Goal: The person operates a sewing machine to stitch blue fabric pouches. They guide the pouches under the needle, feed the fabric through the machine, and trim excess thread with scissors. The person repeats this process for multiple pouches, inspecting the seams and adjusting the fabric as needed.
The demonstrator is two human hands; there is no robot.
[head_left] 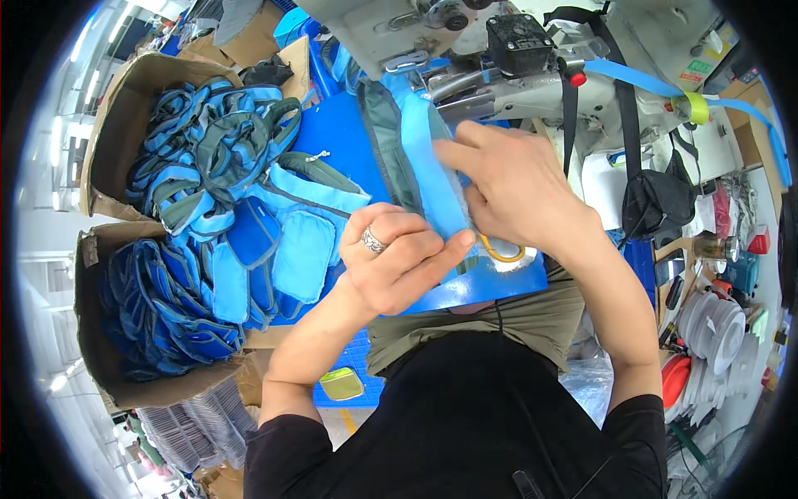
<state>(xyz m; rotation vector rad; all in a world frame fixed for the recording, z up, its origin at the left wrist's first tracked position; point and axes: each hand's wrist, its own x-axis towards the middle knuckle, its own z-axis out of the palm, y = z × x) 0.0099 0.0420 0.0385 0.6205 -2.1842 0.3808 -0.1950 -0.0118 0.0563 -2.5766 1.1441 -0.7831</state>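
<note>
My left hand [395,258], with a patterned ring on one finger, is closed on the lower end of a light-blue and dark grey-green fabric strip [428,166] that runs up toward the sewing machine [474,108]. My right hand [507,183] rests at the strip's right side, fingers bent and pinched against the blue edge; the fingertips are partly blurred. Yellow-handled scissors [503,254] lie just below my right hand, partly hidden, on the blue tabletop [324,116]. Flat light-blue padded pieces [299,258] lie to the left of my left hand.
Two cardboard boxes [91,308] at left hold blue and grey fabric pieces [199,150]. A blue tape [623,75] crosses the upper right. Black straps and a dark mesh pouch [657,204] hang at right, near stacked white spools [711,324].
</note>
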